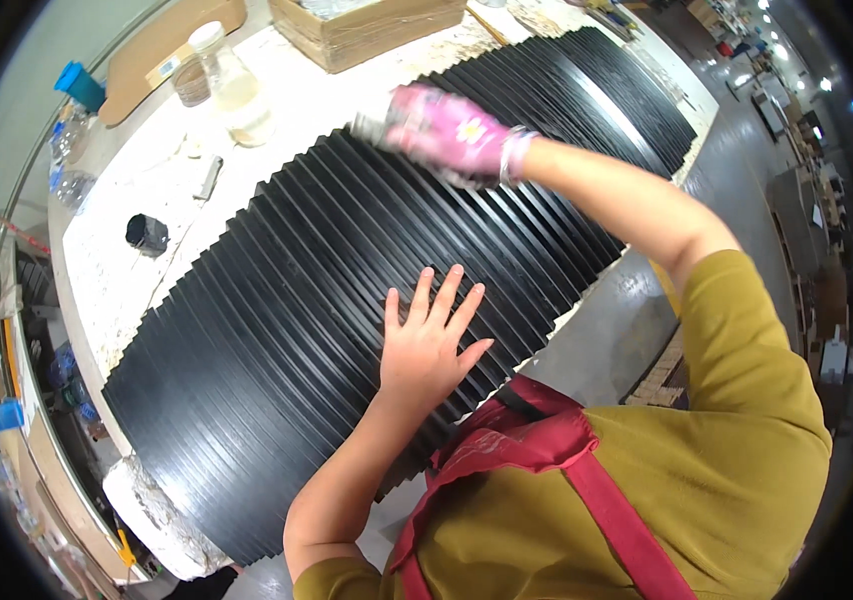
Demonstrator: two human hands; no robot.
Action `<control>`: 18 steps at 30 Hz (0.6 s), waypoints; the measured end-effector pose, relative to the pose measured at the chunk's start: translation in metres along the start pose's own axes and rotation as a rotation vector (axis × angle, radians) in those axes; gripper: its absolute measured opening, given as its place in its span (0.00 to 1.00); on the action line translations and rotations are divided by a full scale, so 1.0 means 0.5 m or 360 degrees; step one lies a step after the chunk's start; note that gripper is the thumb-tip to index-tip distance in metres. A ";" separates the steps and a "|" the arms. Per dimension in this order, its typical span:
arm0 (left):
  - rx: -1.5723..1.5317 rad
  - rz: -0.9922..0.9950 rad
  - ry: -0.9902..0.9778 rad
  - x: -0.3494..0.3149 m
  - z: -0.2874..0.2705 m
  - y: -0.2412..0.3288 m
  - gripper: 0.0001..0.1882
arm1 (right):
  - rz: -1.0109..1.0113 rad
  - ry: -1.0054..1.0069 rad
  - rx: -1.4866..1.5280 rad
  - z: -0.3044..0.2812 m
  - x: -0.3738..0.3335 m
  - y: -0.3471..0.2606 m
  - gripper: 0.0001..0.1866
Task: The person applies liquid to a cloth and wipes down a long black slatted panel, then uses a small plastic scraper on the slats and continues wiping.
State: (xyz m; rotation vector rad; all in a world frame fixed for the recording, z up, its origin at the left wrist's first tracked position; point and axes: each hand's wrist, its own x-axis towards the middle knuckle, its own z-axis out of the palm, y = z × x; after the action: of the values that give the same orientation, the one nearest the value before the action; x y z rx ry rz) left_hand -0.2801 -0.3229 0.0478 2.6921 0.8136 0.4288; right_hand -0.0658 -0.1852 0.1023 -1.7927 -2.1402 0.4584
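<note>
Many long black strips (pixel 247 345) lie side by side across the white table, forming a wide ridged sheet. Bare and spread, my left hand (pixel 427 345) rests flat on the strips near their close edge. My right hand (pixel 452 130) wears a pink patterned glove and is over the strips' far edge. Motion smears its fingers. A pale greyish patch shows at the fingertips; whether it is a held thing or part of the glove I cannot make out.
Beyond the strips stand a clear bottle (pixel 232 85) with pale liquid, a cardboard box (pixel 367 35) and a small black cup (pixel 147 235). A grey block (pixel 209 178) lies nearby. A blue cup (pixel 80 85) stands far left. A white wrapped bundle (pixel 152 515) sits at the near left corner.
</note>
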 end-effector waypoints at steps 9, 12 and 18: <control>0.0118 -0.0033 -0.0068 0.001 0.005 0.003 0.29 | -0.0419 -0.0251 -0.0379 0.040 -0.393 0.038 0.32; 0.0137 0.0018 -0.0039 0.011 0.007 0.010 0.30 | -0.0274 -0.0318 0.0101 -0.001 -0.507 0.056 0.27; -0.1084 -0.0158 0.0001 0.009 -0.025 -0.008 0.28 | 0.0176 -0.0366 0.3613 -0.006 -0.438 0.014 0.29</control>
State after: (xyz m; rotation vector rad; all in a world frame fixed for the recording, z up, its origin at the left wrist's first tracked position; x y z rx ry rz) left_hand -0.2831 -0.3147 0.0587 2.0144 0.6460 0.5612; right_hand -0.0213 -0.3995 0.0950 -0.3255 -0.3606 1.9038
